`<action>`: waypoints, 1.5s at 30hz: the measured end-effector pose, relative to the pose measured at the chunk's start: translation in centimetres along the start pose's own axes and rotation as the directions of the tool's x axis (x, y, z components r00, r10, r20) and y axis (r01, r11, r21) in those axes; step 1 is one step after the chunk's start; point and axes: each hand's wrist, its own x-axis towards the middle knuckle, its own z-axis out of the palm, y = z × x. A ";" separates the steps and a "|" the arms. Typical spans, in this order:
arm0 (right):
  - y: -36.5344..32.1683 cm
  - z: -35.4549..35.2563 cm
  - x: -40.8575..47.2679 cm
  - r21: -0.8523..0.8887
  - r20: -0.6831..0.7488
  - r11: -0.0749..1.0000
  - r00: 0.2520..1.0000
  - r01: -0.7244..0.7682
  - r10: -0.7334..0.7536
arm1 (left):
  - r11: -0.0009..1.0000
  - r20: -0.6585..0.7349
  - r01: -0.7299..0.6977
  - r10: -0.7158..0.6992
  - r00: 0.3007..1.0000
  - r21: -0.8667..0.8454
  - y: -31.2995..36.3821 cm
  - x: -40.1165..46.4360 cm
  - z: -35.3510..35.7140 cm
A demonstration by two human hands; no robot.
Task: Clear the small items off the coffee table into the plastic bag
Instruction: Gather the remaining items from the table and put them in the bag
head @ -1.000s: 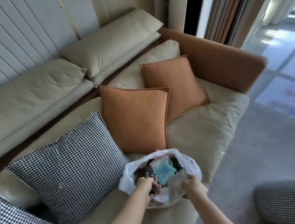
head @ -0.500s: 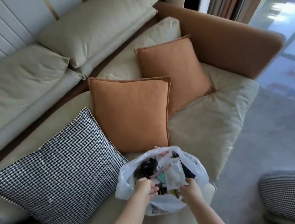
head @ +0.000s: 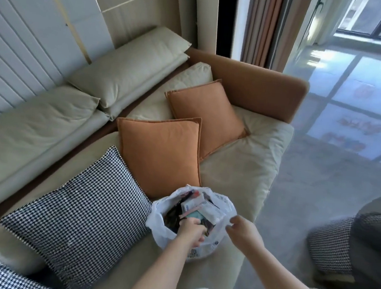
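**Bag at the sofa's front edge, one hand inside**

The white plastic bag [head: 220, 232] sits low and centre in the frame on the beige sofa seat [head: 240, 162], close to the seat's front edge where it drops to the grey floor [head: 314, 177]. Its mouth opens upward. To the bag's left a houndstooth cushion [head: 77, 213] lies just beside it; above it an orange cushion [head: 161, 153] touches its rim, with a second orange cushion [head: 205, 113] further up. Open floor spreads to the right of the frame.

Inside the bag lie small items [head: 199, 210]: packets, a teal piece, dark things. A white box bears blue print, too blurred to read; dark print on the bag's lower side is likewise unreadable.

The left hand [head: 190, 232] reaches into the mouth, fingers curled down among the contents; what they clasp, if anything, cannot be told. The right hand [head: 243, 230] hovers at the bag's right rim, fingers loosely bent and holding nothing.
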 end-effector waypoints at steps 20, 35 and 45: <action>13.1 -3.2 -18.2 -0.003 -0.439 0.996 0.895 -0.085 0.075 | 0.430 0.399 -0.591 0.457 0.795 0.682 -1.5 -15.1 11.4; 24.7 5.6 -37.2 0.381 -0.517 0.835 0.657 -0.398 0.549 | -0.025 0.806 -0.830 0.259 0.533 0.557 -14.4 -25.3 21.4; 33.2 14.0 -53.6 0.564 -0.487 0.681 0.477 -0.467 0.731 | -0.182 0.922 -0.904 0.111 0.372 0.387 -28.2 -35.4 27.3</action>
